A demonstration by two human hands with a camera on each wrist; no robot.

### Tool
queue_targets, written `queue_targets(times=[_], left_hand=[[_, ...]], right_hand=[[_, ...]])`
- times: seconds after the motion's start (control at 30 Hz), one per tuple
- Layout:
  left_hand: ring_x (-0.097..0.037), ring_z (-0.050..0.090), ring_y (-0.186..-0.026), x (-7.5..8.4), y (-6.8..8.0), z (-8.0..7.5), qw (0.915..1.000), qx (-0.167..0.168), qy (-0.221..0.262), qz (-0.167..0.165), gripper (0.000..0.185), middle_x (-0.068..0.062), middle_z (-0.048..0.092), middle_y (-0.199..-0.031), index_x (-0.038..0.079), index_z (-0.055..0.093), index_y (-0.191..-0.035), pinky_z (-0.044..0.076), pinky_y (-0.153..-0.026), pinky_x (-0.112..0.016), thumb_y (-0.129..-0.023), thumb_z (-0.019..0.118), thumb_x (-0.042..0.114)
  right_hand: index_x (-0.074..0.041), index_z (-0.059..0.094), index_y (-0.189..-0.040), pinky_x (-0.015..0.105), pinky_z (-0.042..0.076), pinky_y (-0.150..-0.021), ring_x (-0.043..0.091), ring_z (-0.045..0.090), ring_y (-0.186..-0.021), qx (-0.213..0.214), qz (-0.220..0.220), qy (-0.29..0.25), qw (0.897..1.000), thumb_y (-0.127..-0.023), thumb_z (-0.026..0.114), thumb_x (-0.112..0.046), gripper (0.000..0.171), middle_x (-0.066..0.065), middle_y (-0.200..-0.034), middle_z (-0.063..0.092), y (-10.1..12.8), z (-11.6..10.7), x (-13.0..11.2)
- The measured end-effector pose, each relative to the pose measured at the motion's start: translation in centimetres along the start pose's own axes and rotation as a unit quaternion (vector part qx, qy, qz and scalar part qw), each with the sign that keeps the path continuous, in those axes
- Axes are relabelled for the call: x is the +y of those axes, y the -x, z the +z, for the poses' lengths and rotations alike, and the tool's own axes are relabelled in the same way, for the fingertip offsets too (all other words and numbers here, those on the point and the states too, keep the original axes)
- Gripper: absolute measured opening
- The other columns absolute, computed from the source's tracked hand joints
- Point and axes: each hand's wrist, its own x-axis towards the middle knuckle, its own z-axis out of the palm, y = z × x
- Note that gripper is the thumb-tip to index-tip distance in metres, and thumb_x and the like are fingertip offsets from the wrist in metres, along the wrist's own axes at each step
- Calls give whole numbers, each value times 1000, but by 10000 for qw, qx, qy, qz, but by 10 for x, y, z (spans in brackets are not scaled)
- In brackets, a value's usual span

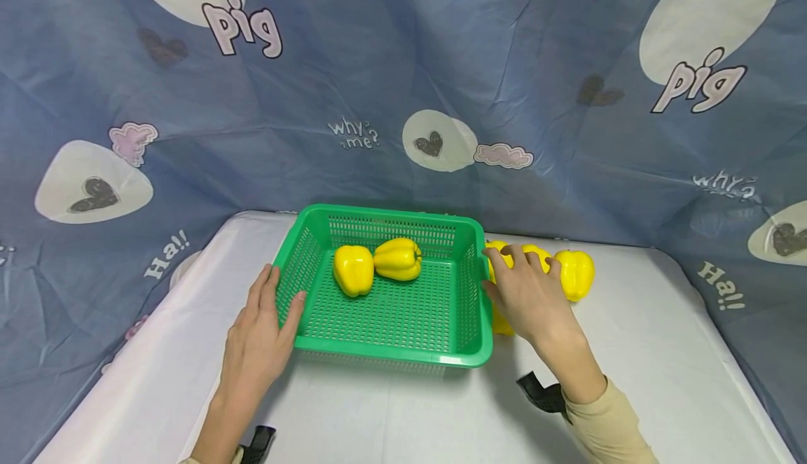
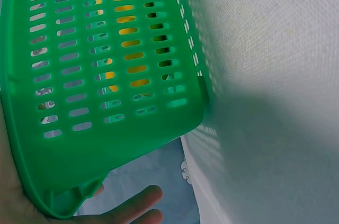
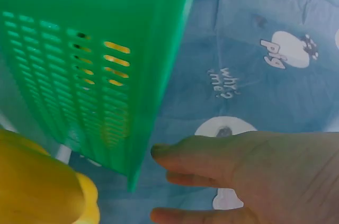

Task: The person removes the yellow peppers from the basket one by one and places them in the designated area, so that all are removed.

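Observation:
A green plastic basket (image 1: 391, 353) with slotted walls stands on the white table, two yellow bell peppers (image 1: 354, 271) lying near its back left. My left hand (image 1: 260, 341) rests at the left rim, thumb over the inner side and fingers stretched along the outside. Those straight fingers (image 2: 151, 195) reach past the rim's corner in the left wrist view. At the right side, my right hand (image 1: 532, 296) hovers by the rim with fingers spread and loosely bent, nothing held. In the right wrist view its fingertips (image 3: 165, 152) are apart from the basket wall.
Several more yellow bell peppers (image 1: 575, 275) lie right of the basket, partly hidden by my right hand; one pepper (image 3: 37, 181) shows close below the basket in the right wrist view. A blue printed cloth (image 1: 378, 64) hangs behind and beside the table (image 1: 656, 324).

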Motion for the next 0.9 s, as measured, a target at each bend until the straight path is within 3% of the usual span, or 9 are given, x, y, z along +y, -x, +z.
queue_targets(times=[0.33,0.6,0.9], left_hand=[[-60,52,-141,-1,0,0,10000,16,-14,-9,74,-27,33,-173,-5,34,-165,48,-105,-76,-114,48,46],[-60,53,-141,0,1,0,10000,70,5,48,72,-28,34,-172,-6,35,-165,49,-104,-76,-114,49,44],[-60,53,-140,0,0,0,10000,74,-4,59,72,-28,34,-173,-6,35,-164,49,-103,-76,-114,49,44]], right_hand=[[-15,58,-147,69,48,-102,46,66,-124,-247,-391,-399,9981,-102,77,-30,50,18,-143,64,-18,-13,-14],[-16,61,-147,61,48,-97,42,67,-116,-245,-879,-549,9943,-102,76,-31,50,15,-143,64,-38,-19,-28],[-18,59,-151,58,48,-95,41,65,-124,-605,-1267,-831,9866,-106,72,-33,49,13,-148,61,-63,-16,-44]])
